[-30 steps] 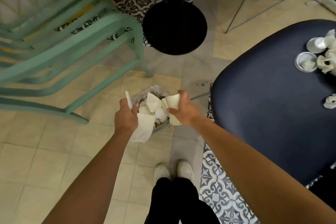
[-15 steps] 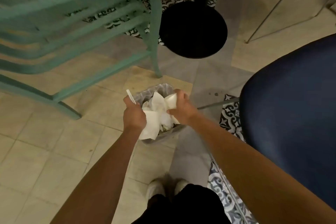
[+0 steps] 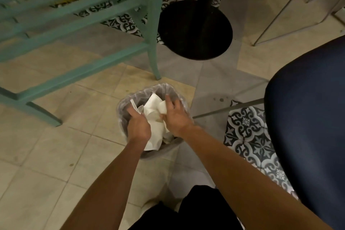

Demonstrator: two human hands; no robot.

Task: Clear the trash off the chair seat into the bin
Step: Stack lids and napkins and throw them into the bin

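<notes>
Both of our hands are right over the bin (image 3: 124, 101), which sits on the tiled floor (image 3: 46, 155) dead centre of our view with a clear liner (image 3: 149, 88) folded over its rim. Our left hand (image 3: 139, 127) is curled tight around a bunch of white paper trash (image 3: 154, 110), with a thin white strip (image 3: 134, 106) poking up past the knuckles toward 12 o'clock. Our right hand (image 3: 177, 117) is on the same wad from the 3 o'clock side, fingers stretched fairly straight across the top. We honestly can't tell if it's gripping or just resting there. The paper is inside the bin's mouth, partly hanging toward 6 o'clock. The dark blue chair seat (image 3: 308, 117) is at 3 o'clock from the bin, a teal chair (image 3: 153, 24) at 10 o'clock and a black round table base (image 3: 194, 30) at 1 o'clock
</notes>
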